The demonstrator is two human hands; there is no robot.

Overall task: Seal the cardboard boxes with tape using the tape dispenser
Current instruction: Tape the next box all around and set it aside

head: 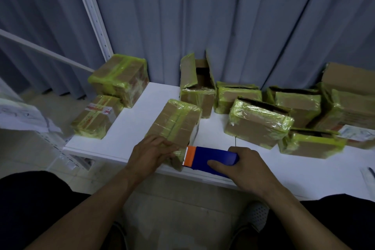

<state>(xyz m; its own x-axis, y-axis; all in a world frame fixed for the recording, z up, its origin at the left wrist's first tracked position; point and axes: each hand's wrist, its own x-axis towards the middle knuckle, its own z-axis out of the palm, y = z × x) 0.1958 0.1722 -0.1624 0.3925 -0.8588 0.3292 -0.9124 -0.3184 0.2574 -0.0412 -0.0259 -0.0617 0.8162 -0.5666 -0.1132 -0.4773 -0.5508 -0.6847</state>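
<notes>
Flat-fingered, the left hand presses on the near end of the cardboard box, its fingers straight and close together over the top edge. That box lies lengthwise, pointing away from the person, near the front edge of the table. Bands of glossy yellow-green tape run along its top. Just right of the left hand, the tape dispenser meets the box's near corner with its orange nose and toothed cutter; its body is a smooth blue block. The right hand grips the dispenser's rear, thumb laid along the near side and fingers curled over the top.

The table is smooth and white. Off its left end sit two taped boxes; what they rest on cannot be told. At the back an open box stands with its flaps raised, and to its right more boxes crowd together, brown card wrapped in wrinkled yellow-green film. A pleated grey-blue curtain hangs behind, with a white perforated shelf post at left.
</notes>
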